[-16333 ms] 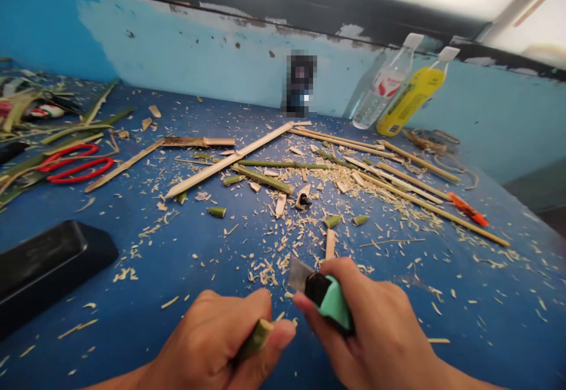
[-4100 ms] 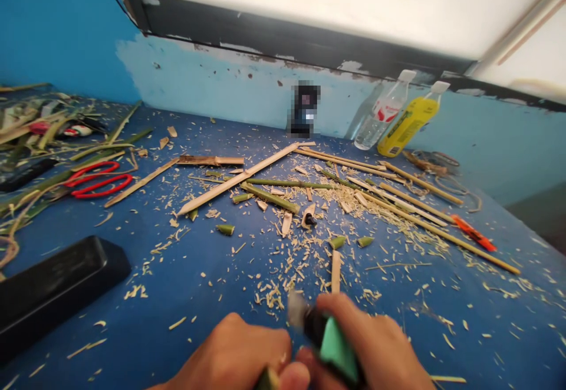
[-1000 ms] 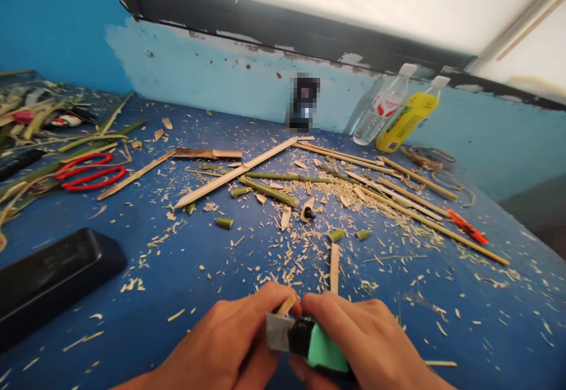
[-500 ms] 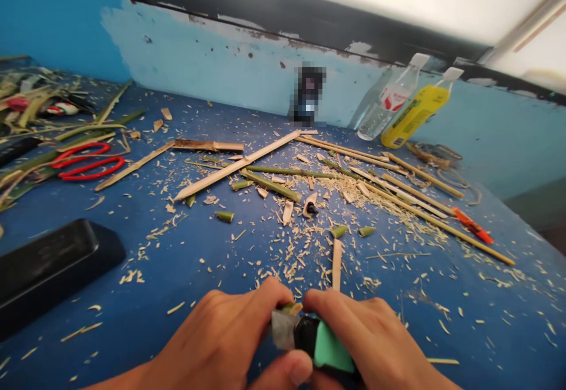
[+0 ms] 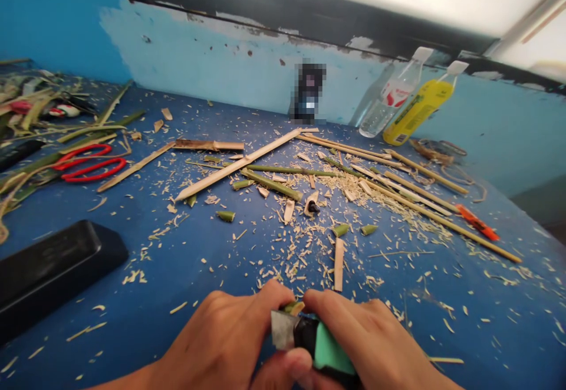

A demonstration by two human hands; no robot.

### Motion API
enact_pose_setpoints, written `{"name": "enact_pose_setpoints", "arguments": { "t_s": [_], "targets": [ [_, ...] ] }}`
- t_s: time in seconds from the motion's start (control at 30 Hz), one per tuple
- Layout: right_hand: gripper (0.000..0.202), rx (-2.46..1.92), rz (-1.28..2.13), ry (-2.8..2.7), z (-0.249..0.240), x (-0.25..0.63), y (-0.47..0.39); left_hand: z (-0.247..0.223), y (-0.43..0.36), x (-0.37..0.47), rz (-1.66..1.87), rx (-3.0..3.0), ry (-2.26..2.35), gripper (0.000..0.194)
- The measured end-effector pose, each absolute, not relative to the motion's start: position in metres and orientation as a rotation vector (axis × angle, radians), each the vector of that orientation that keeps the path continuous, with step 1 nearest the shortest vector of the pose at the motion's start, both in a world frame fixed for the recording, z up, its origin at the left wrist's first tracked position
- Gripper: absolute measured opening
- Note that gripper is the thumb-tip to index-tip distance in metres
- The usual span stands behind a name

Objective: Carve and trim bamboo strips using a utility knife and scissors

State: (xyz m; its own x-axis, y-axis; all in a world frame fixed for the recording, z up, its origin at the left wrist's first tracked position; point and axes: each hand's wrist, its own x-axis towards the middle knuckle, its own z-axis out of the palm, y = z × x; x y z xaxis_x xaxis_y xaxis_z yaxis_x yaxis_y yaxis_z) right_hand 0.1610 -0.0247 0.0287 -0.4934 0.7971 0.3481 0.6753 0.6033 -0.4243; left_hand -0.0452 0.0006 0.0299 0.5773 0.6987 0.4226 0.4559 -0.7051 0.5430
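At the bottom centre, my left hand [image 5: 221, 337] is closed on a small greenish bamboo piece [image 5: 292, 307], most of which the fingers hide. My right hand [image 5: 367, 331] is wrapped round the green and black handle of a knife [image 5: 331, 348]. The wide grey blade [image 5: 282, 330] points left and lies against my left fingers, just below the bamboo. Both hands are close together at the near edge of the view. Ahead of them, a flat bamboo strip [image 5: 338, 263] lies on the blue table among pale shavings.
Bamboo sticks [image 5: 239, 166] and cut bits lie mid-table. Red-handled scissors [image 5: 91, 163] and a black case [image 5: 57, 272] are at the left. An orange cutter [image 5: 477, 222] lies right. A clear bottle [image 5: 389, 101] and a yellow-labelled bottle [image 5: 420, 110] lean by the wall.
The view has shifted very slightly. Both hands keep their grip, and the blade and bamboo piece have barely moved.
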Motion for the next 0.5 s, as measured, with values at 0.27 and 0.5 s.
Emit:
{"name": "enact_pose_setpoints", "arguments": {
  "t_s": [0.27, 0.5],
  "targets": [
    [0.033, -1.185, 0.158, -2.314, 0.0284, 0.1589, -0.0272, 0.0238, 0.001, -0.0444, 0.886, 2.411, 0.848, 0.035],
    [0.033, -1.25, -0.134, -2.245, 0.0263, 0.1576, -0.0298, 0.0275, -0.0004, -0.0418, 0.627, 2.199, 1.015, 0.044]
  ]
}}
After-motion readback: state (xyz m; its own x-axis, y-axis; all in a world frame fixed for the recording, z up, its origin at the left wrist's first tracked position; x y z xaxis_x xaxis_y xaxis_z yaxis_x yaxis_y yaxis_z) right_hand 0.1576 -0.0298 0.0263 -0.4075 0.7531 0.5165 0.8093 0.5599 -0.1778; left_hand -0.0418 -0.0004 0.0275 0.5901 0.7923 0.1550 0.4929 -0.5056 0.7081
